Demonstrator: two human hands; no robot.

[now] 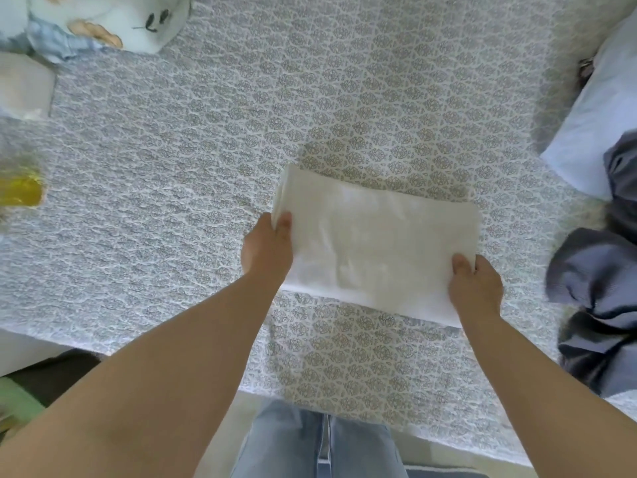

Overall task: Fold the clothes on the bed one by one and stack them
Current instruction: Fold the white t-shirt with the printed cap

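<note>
While blue jeans (317,443) show at the bottom edge, a folded white cloth (372,246) at frame centre is gripped at both ends: the left hand (267,250) pinches its left edge, the right hand (477,288) its lower right corner. Grey clothes (599,288) are heaped at right on the patterned bedspread (172,167); a soft toy (103,19) is seen upper left.
</note>
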